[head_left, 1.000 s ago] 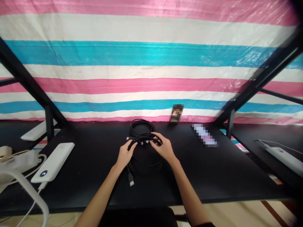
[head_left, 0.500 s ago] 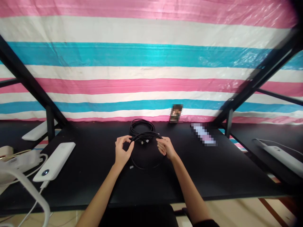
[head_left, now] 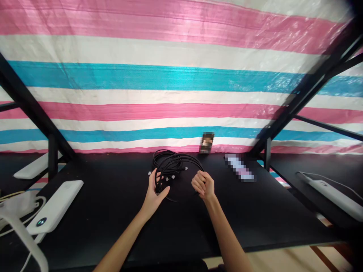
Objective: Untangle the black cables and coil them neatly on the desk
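Observation:
A bundle of black cables [head_left: 174, 165] with small white plug ends is lifted in a loop above the black table [head_left: 113, 211]. My left hand [head_left: 155, 190] is cupped round the left side of the loop, fingers curled on the strands. My right hand [head_left: 204, 185] is closed on the loop's right side. Another coil of black cable [head_left: 161, 155] lies on the table just behind the held loop.
A white power bank [head_left: 53, 211] with a white lead lies at the left. A white power strip [head_left: 331, 192] rests on the right-hand table. Black frame legs [head_left: 52, 156] stand at both back corners. Two blurred small items [head_left: 239, 168] sit near the striped tarp.
Both hands have lifted the cable loop and gathered it tighter. The dangling plug that hung toward me a second ago is no longer below the hands. The view has tilted slightly upward.

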Motion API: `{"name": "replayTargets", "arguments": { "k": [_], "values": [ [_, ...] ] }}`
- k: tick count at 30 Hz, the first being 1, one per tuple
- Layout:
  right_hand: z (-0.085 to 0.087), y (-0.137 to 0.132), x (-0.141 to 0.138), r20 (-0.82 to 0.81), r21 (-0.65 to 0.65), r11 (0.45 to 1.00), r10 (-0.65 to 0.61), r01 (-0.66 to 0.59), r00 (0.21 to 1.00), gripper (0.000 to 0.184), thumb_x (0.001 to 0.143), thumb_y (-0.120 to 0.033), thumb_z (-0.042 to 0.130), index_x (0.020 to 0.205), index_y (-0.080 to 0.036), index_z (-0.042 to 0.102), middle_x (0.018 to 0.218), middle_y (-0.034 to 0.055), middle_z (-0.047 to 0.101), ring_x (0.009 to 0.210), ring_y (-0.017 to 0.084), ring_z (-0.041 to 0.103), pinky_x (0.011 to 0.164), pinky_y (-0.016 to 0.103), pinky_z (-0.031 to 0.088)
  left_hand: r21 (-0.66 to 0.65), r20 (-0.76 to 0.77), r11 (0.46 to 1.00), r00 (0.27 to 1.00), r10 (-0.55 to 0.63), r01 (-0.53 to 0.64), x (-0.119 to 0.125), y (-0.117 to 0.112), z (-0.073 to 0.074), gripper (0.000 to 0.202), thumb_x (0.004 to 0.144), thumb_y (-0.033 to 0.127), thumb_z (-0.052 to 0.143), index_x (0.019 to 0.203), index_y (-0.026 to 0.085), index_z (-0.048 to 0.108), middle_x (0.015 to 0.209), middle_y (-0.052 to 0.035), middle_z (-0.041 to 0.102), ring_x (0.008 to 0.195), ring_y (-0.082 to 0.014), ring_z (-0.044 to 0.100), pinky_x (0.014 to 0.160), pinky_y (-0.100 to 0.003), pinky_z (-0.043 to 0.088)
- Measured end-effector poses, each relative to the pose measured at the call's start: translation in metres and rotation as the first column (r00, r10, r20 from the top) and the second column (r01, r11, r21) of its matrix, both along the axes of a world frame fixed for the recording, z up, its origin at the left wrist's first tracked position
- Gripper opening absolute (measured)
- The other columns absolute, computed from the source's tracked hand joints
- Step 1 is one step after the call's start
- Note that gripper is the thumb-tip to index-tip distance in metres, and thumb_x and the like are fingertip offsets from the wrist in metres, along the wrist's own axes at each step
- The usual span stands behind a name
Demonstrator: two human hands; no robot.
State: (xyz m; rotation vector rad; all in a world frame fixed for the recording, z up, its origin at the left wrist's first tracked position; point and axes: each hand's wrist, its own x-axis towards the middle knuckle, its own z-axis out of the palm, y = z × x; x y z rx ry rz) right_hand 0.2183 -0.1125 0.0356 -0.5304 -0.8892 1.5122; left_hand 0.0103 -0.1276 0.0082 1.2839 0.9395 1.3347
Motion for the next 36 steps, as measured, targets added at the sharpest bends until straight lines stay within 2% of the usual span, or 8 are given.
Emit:
{"name": "replayTargets", "arguments": {
  "k": [2, 7, 10, 17, 23, 27, 30, 36],
  "values": [
    [-0.003, 0.001, 0.0, -0.021, -0.012, 1.0, 0.029, -0.029, 0.999, 0.058, 0.076, -0.041, 0.058, 0.045, -0.024, 0.012, 0.024, -0.0118, 0.01, 0.02, 0.002, 0.003, 0.017, 0.013, 0.01, -0.096, 0.079, 0.983, 0.985, -0.151, 0.158, -0.002, 0.0, 0.003, 0.075, 0.075, 0.043, 0.07, 0.138, 0.024, 0.032, 0.128, -0.0141, 0.053, 0.105, -0.0253, 0.061, 0.092, -0.039, 0.044],
    [-0.008, 0.002, -0.001, -0.041, -0.055, 0.996, 0.068, -0.07, 0.997, 0.059, 0.071, -0.036, 0.062, 0.043, -0.024, 0.012, 0.022, -0.0121, 0.011, 0.02, 0.001, 0.002, 0.017, 0.012, 0.009, -0.22, 0.092, 0.806, 0.835, -0.543, 0.549, 0.0, -0.009, 0.017, 0.044, 0.084, 0.049, 0.057, 0.111, 0.014, 0.062, 0.094, -0.0132, 0.071, 0.084, -0.0245, 0.068, 0.078, -0.035, 0.049],
    [-0.008, 0.002, 0.0, -0.055, -0.073, 0.996, 0.056, -0.06, 0.997, 0.058, 0.07, -0.035, 0.061, 0.042, -0.024, 0.011, 0.022, -0.0122, 0.011, 0.019, 0.001, 0.002, 0.017, 0.012, 0.008, -0.187, 0.053, 0.849, 0.868, -0.494, 0.494, 0.002, -0.013, 0.023, 0.039, 0.084, 0.05, 0.058, 0.092, 0.013, 0.067, 0.078, -0.0094, 0.07, 0.072, -0.0195, 0.066, 0.068, -0.028, 0.05],
    [0.001, 0.0, 0.012, -0.096, -0.05, 0.998, -0.035, 0.031, 0.995, 0.059, 0.069, -0.034, 0.06, 0.045, -0.023, 0.008, 0.023, -0.0122, 0.01, 0.019, 0.001, 0.001, 0.017, 0.011, 0.007, -0.131, 0.03, 0.94, 0.949, -0.315, 0.316, -0.014, -0.003, 0.027, 0.064, 0.068, 0.069, 0.062, 0.094, 0.011, 0.067, 0.072, -0.0101, 0.069, 0.057, -0.0172, 0.063, 0.045, -0.022, 0.041],
    [0.002, -0.002, 0.019, -0.117, -0.011, 0.998, -0.065, 0.064, 0.991, 0.056, 0.071, -0.034, 0.059, 0.045, -0.023, 0.01, 0.023, -0.0127, 0.01, 0.02, 0.001, 0.001, 0.018, 0.011, 0.007, -0.308, -0.005, 0.875, 0.919, -0.395, 0.374, -0.019, 0.011, 0.018, 0.082, 0.065, 0.089, 0.032, 0.055, 0.012, 0.06, 0.053, -0.017, 0.065, 0.043, -0.0217, 0.063, 0.034, -0.022, 0.038],
    [0.002, -0.003, 0.02, -0.159, 0.027, 0.998, -0.057, 0.062, 0.986, 0.053, 0.075, -0.034, 0.056, 0.046, -0.022, 0.013, 0.025, -0.0139, 0.007, 0.021, 0.0, -0.002, 0.02, 0.009, 0.008, -0.38, -0.003, 0.823, 0.888, -0.459, 0.424, -0.015, 0.011, 0.013, 0.083, 0.067, 0.085, 0.037, 0.077, 0.008, 0.067, 0.061, -0.0172, 0.068, 0.036, -0.0211, 0.06, 0.026, -0.02, 0.032],
    [0.001, -0.003, 0.018, -0.189, 0.042, 0.998, -0.04, 0.049, 0.981, 0.051, 0.077, -0.033, 0.053, 0.045, -0.022, 0.015, 0.024, -0.0149, 0.004, 0.022, -0.001, -0.005, 0.02, 0.009, 0.006, -0.336, -0.002, 0.848, 0.9, -0.436, 0.41, -0.014, 0.007, 0.017, 0.07, 0.069, 0.071, 0.059, 0.103, 0.01, 0.065, 0.07, -0.0125, 0.071, 0.043, -0.0206, 0.064, 0.03, -0.02, 0.037],
    [0.0, -0.001, 0.016, -0.212, 0.031, 0.999, -0.004, 0.011, 0.977, 0.051, 0.078, -0.034, 0.054, 0.047, -0.021, 0.015, 0.025, -0.0144, 0.008, 0.021, -0.001, -0.003, 0.021, 0.008, 0.008, -0.177, 0.076, 0.927, 0.944, -0.321, 0.33, -0.013, 0.001, 0.031, 0.037, 0.077, 0.049, 0.068, 0.092, 0.015, 0.065, 0.104, -0.0105, 0.069, 0.084, -0.0194, 0.068, 0.07, -0.025, 0.051]
  ]
}}
